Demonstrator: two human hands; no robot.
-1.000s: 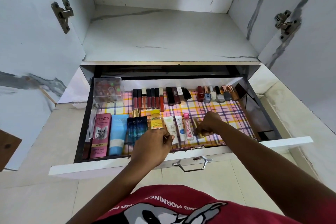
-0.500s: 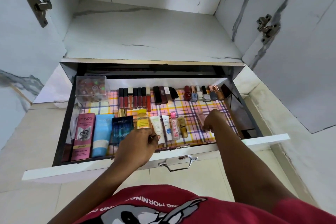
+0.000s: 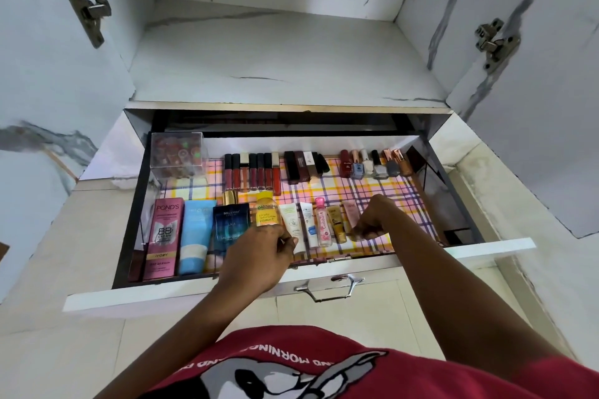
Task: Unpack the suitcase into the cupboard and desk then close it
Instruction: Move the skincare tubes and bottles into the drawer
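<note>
Drawer (image 3: 486, 244) stands pulled out under your hands. Your left hand (image 3: 259, 256) is curled near its front edge, pinching something too small to tell; your right hand (image 3: 372, 220) curls at the pale pink tube (image 3: 350, 215), whether grasping I cannot tell.

Red shirt (image 3: 324, 366) printed with white lettering and a grey-and-white cartoon graphic.

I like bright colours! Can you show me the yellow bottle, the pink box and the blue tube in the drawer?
yellow bottle (image 3: 267, 212): head view, on its front label.
pink box (image 3: 163, 238): head view, middle of its printed front.
blue tube (image 3: 195, 230): head view, on its body above the white band.
</note>
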